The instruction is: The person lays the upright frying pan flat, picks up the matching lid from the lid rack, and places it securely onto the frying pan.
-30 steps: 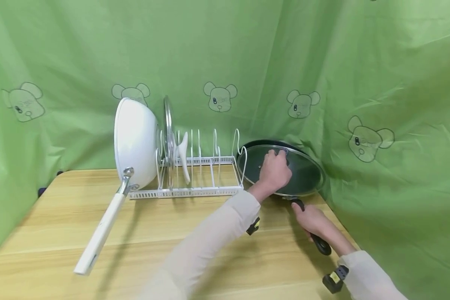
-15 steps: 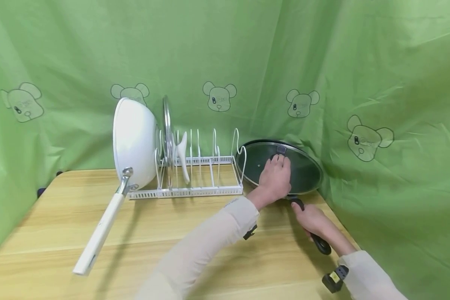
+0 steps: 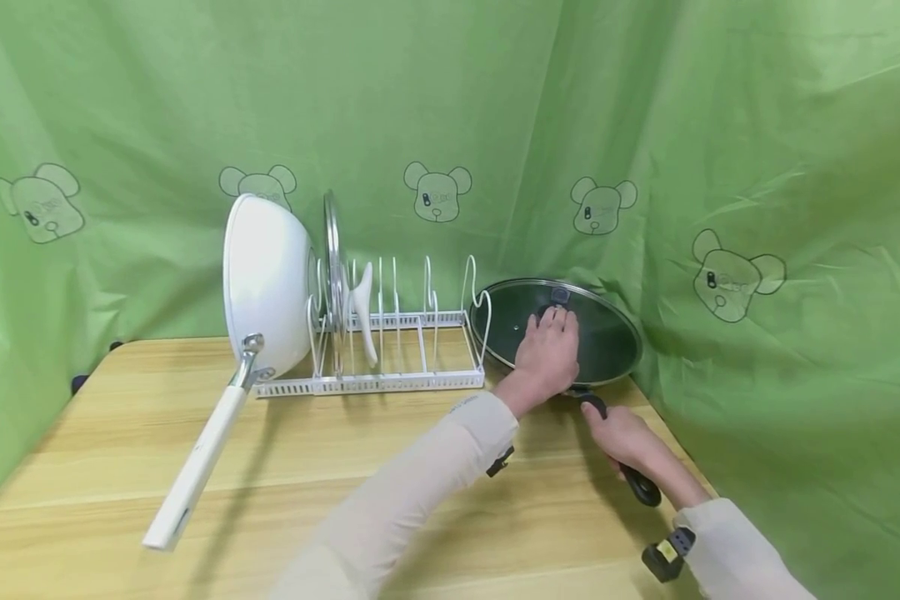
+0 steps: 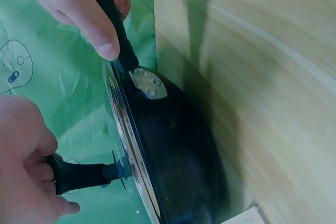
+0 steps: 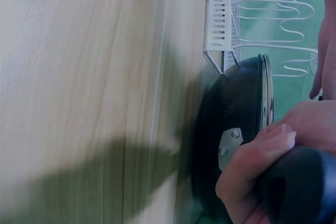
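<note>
A black frying pan (image 4: 178, 145) stands on the table at the right, covered by a glass lid (image 3: 607, 337) with a metal rim. My left hand (image 3: 549, 354) holds the lid's black knob (image 4: 81, 177), fingers curled round it in the left wrist view. My right hand (image 3: 624, 437) grips the pan's black handle (image 3: 640, 486), whose end sticks out past the fingers. In the head view the left hand covers most of the knob. The lid's rim lies along the pan's edge in the right wrist view.
Left of the pan stands a white wire rack (image 3: 442, 381). It holds a white wok (image 3: 266, 283) on its side, an upright glass lid (image 3: 333, 275) with a white handle. The wok's handle (image 3: 198, 467) juts toward the table's front. Green curtains (image 3: 495, 125) close off the back and sides.
The lid has shifted slightly toward me and left, lining up more evenly with the pan's rim. My left hand moved with it, while the right hand stayed on the pan handle.
</note>
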`<action>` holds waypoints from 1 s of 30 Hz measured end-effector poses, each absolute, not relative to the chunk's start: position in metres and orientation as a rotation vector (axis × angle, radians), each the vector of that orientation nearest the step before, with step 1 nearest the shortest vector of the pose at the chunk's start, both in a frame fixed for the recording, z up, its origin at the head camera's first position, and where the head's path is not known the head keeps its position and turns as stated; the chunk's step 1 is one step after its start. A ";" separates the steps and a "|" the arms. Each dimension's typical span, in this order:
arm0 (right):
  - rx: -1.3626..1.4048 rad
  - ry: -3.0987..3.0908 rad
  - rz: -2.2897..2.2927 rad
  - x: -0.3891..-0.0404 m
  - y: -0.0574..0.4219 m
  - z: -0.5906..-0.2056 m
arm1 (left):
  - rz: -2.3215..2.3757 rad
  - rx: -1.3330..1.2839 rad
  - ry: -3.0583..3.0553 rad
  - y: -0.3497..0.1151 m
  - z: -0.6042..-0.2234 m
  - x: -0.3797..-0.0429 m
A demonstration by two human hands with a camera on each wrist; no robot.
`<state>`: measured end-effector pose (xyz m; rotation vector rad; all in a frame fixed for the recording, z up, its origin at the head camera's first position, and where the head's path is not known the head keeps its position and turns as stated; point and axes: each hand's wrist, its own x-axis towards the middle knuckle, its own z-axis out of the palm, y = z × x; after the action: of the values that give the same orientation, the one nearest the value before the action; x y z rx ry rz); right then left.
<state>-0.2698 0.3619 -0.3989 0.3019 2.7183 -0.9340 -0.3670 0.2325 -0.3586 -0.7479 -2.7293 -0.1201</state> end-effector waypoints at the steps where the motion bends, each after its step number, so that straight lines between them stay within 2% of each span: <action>1: 0.304 2.719 -0.928 -0.270 0.362 -0.398 | -0.129 -0.749 -2.728 0.232 -0.358 -0.368; 18: 0.292 2.720 -0.910 -0.272 0.359 -0.394 | -0.165 -0.745 -2.734 0.229 -0.364 -0.375; 30: 0.288 2.717 -0.871 -0.274 0.358 -0.395 | -0.255 -0.739 -2.744 0.227 -0.374 -0.368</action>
<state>-0.2743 0.3582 -0.3954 0.2883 2.7169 -0.8710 -0.3682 0.2270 -0.3735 -0.7390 -2.7435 -0.2554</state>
